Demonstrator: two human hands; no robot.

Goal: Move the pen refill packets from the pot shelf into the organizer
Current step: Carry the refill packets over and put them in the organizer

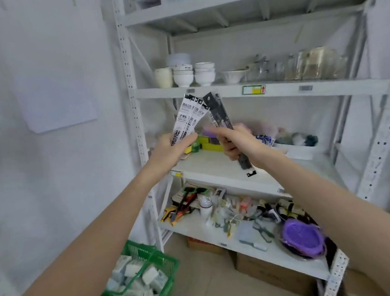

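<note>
Fanning white packets (188, 117) above left hand (173, 149); right hand (236, 143) grips black packet (222, 119).

There is only the one view, from a wide-angle camera worn on the person's head, looking forward and somewhat down along both outstretched forearms. It faces a white metal shelving unit (243, 91) at close range, so near that the shelves fill the right and middle of the frame. A bare wall (42, 90) takes the left side and the floor (200, 277) shows at the bottom.
</note>
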